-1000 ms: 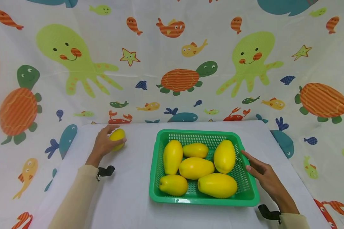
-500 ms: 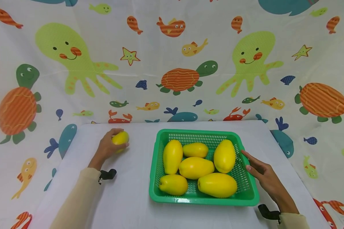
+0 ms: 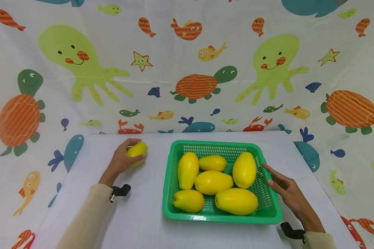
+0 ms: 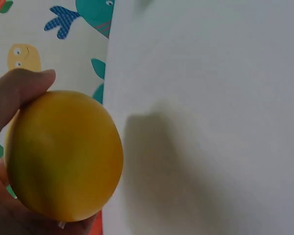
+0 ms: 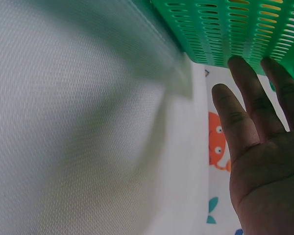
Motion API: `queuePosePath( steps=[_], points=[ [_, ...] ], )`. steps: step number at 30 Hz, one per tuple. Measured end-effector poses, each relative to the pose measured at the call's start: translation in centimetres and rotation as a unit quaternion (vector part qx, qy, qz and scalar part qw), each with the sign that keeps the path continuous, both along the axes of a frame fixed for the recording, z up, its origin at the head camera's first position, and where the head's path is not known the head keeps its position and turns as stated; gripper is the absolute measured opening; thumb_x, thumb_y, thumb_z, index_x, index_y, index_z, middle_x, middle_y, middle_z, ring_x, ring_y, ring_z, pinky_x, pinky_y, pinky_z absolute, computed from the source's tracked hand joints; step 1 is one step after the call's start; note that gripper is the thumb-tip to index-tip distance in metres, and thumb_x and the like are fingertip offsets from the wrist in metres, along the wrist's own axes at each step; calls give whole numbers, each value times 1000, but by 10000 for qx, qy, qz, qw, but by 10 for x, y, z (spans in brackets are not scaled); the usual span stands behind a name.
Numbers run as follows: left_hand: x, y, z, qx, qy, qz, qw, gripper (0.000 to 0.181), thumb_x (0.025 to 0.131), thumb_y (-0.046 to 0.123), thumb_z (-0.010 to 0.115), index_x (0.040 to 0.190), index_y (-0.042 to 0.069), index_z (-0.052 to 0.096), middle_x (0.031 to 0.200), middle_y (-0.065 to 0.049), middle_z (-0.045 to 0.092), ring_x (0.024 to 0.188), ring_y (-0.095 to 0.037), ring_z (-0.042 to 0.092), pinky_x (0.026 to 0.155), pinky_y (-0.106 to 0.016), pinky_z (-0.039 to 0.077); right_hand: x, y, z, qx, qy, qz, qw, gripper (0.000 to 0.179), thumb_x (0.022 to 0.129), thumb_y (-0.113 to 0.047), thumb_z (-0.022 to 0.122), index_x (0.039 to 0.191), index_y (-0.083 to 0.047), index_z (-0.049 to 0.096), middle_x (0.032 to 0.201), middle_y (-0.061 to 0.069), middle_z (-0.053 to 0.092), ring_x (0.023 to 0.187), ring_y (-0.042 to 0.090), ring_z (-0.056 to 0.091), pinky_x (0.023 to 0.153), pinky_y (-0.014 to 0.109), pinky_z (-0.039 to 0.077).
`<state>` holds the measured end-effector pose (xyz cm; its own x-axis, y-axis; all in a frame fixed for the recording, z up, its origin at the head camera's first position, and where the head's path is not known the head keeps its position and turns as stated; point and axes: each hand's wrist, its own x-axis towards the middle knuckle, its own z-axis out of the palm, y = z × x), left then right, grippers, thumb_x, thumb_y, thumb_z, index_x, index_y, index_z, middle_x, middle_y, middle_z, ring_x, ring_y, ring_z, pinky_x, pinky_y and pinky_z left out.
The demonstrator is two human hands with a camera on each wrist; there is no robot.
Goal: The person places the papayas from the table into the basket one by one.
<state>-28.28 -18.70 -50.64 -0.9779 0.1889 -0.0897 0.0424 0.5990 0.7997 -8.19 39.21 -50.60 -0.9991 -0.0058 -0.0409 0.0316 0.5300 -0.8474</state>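
Note:
My left hand [image 3: 122, 159] grips a smooth yellow oval fruit [image 3: 138, 153] near the far left of the white table. In the left wrist view, the thumb lies over one side of this yellow fruit [image 4: 66, 156] and fingers show beneath it. A green plastic basket [image 3: 218, 219] stands right of the middle with several similar yellow fruits [image 3: 213, 183] in it. My right hand [image 3: 288, 193] is at the basket's right side, fingertips right at the rim. Extended fingers of the right hand [image 5: 269, 171] reach toward the slotted basket wall [image 5: 210, 34] in the right wrist view.
White cloth covers the table [image 3: 137, 221], whose far edge meets a hanging curtain [image 3: 162, 69] printed with sea animals. Bare tabletop lies between the left hand and the basket. Black wrist mounts [image 3: 121, 190] stick out from both sleeves.
My left hand has moved a little to the right, carrying the yellow oval fruit toward the basket. The right hand, the basket and its fruits have stayed in place.

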Motion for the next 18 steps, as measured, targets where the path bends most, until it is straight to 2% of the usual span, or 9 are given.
queuePosePath(
  steps=[5,12,18],
  points=[
    [5,15,13,110,205,-160,9996,69,94,29,81,155,21,49,158,-17,48,137,-41,48,118,-63,43,0,-1,1,-5,3,-24,10000,56,112,-28,54,166,-25,39,171,0,36,126,-25,43,97,15,54],
    [14,37,34,244,701,-388,9965,66,93,32,81,151,19,54,157,-11,52,138,-38,50,112,-60,49,0,-1,1,13,29,-34,10000,56,112,-28,54,166,-25,39,169,-6,36,127,-25,42,97,16,54],
    [24,58,49,309,923,-654,9931,65,92,36,81,150,22,55,155,-8,55,133,-36,54,106,-57,55,1,-1,1,29,27,-28,10000,56,112,-28,54,166,-24,39,169,-8,36,127,-25,42,98,16,54]
  ],
)
